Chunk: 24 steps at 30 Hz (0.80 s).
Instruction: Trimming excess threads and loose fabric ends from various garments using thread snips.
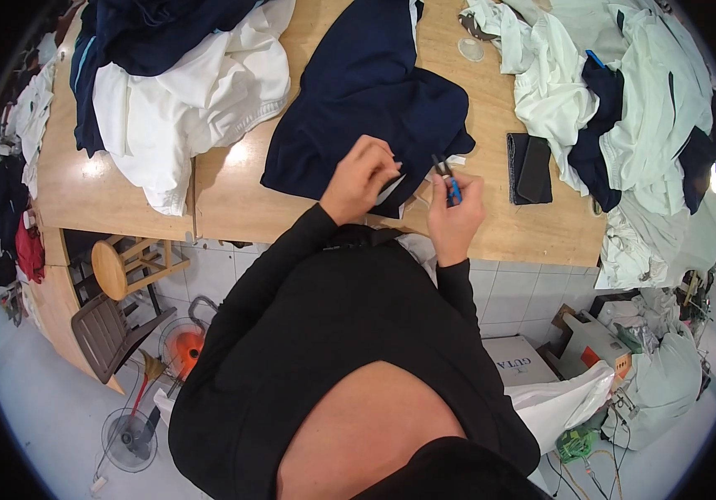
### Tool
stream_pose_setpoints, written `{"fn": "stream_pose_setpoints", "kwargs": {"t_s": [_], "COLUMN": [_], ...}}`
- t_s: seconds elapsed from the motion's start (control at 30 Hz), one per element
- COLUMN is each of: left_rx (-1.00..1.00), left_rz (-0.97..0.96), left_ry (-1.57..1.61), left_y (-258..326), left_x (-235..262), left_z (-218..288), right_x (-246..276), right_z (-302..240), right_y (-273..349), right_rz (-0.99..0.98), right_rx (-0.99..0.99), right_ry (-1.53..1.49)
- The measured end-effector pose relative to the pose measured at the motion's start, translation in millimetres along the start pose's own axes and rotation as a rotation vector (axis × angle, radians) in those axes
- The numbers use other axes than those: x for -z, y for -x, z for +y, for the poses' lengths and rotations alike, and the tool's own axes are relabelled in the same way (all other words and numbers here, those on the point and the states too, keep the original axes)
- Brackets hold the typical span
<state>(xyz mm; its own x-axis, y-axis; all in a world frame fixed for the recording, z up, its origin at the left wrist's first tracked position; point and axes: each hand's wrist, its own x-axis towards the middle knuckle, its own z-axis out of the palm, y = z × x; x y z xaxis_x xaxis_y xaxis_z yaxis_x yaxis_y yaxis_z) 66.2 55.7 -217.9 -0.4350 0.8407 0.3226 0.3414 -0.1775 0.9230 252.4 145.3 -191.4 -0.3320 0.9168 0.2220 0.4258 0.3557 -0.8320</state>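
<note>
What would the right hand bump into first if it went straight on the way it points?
The right hand would probably push its blue-handled snips into the navy garment first; their height above it is unclear.

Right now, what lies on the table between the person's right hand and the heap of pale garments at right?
In the head view, a black phone-like object lies there on a dark flat pad, atop the wooden tabletop.

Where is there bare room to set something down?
The tabletop is bare between the middle navy garment and the black flat item, and between that garment and the white cloth at left. Crowded: the right end, heaped with pale garments.
</note>
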Motion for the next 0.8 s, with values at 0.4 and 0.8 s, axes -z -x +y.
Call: {"fn": "stream_pose_setpoints", "kwargs": {"t_s": [0.4,0.8], "left_rx": [-0.029,0.472], "left_rz": [0.302,-0.569], "left_ry": [-0.598,-0.083], "left_y": [-106,25], "left_x": [77,174], "left_z": [-28,52], "right_x": [-15,78], "right_z": [57,74], "right_y": [-83,-38], "right_rz": [0.057,0.129], "right_rx": [-0.012,-0.112], "right_ry": [-0.034,0.237]}}
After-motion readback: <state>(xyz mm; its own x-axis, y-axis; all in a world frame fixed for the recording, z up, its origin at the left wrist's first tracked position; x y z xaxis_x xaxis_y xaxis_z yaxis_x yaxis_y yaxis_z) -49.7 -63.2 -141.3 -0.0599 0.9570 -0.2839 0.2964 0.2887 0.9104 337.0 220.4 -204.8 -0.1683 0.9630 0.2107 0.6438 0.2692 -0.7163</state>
